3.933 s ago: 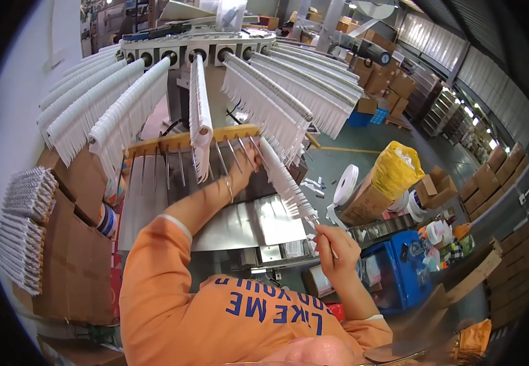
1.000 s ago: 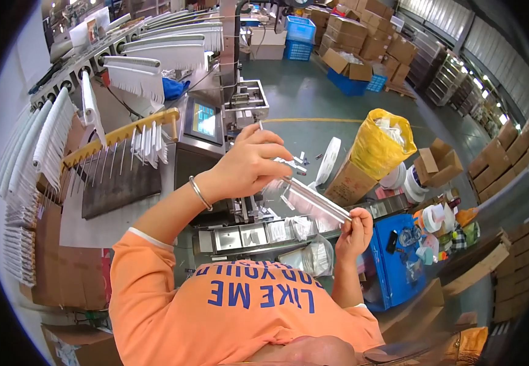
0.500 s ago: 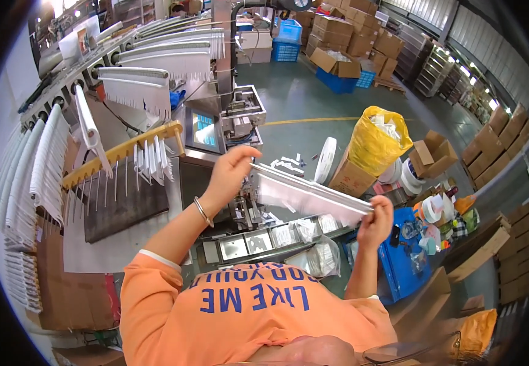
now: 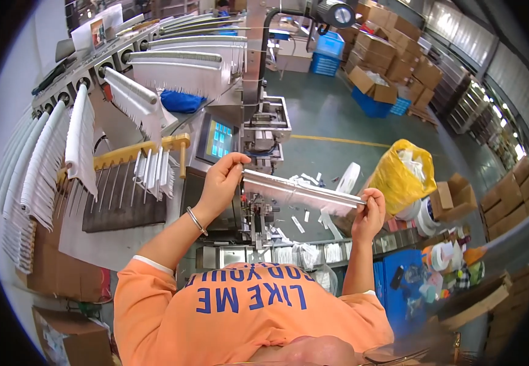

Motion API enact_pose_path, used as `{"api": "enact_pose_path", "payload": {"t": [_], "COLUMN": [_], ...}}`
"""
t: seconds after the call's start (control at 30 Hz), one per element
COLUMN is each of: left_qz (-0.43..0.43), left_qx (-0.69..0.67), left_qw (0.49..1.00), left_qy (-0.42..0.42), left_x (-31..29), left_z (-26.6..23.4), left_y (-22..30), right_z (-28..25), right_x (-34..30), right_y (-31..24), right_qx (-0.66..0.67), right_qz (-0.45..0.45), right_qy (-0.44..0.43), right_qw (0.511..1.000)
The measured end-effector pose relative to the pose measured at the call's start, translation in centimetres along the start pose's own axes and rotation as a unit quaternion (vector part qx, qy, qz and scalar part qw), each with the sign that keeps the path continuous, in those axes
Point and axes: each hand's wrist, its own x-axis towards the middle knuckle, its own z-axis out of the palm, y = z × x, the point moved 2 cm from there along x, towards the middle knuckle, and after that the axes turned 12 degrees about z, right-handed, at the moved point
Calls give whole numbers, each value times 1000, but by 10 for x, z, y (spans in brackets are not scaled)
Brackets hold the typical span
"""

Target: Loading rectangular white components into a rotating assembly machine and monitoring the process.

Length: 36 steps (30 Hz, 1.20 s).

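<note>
Both my hands stretch a thin pale rod (image 4: 331, 194) in front of my chest, with a blurred white sheet or row of strips hanging below it. The fingers of my left hand (image 4: 219, 183) pinch its left end, beside a machine with a lit screen (image 4: 220, 140). Its right end, slightly lower, is pinched in my right hand (image 4: 369, 215), near a yellow bag (image 4: 395, 183) of white scraps. Left of my hands is a yellow wooden rack (image 4: 133, 152) holding several thin rods, some carrying white strips (image 4: 154, 174).
White-fringed arms (image 4: 176, 67) fan around a rail at far left. A curved row of metal trays (image 4: 249, 255) runs before my chest. White scraps lie beyond it. A blue crate (image 4: 402, 271) stands at right; cardboard boxes (image 4: 374, 52) are stacked far off.
My view has turned left, so the surroundings sit further right. The rod is held more level, its right end raised relative to the left. Both hands keep their pinch.
</note>
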Motion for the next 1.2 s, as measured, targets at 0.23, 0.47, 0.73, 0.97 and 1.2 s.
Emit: {"api": "enact_pose_path", "payload": {"t": [0.23,0.47,0.73,0.97,1.2], "left_qz": [-27,-34,249,186,206], "left_qx": [64,106,451,460,400], "left_qw": [997,994,838,814,838], "left_qy": [30,13,-180,-302,-307], "left_x": [27,42,78,84,82], "left_z": [14,22,61,85,95], "left_y": [-8,-12,42,18,21], "right_z": [1,-4,6,12,-2], "right_x": [67,117,123,117,112], "right_y": [10,36,47,56,55], "right_qx": [-9,36,47,100,111], "right_qz": [16,72,89,96,101], "right_qy": [-6,-67,-64,-71,-65], "right_qw": [1000,995,993,988,987]}}
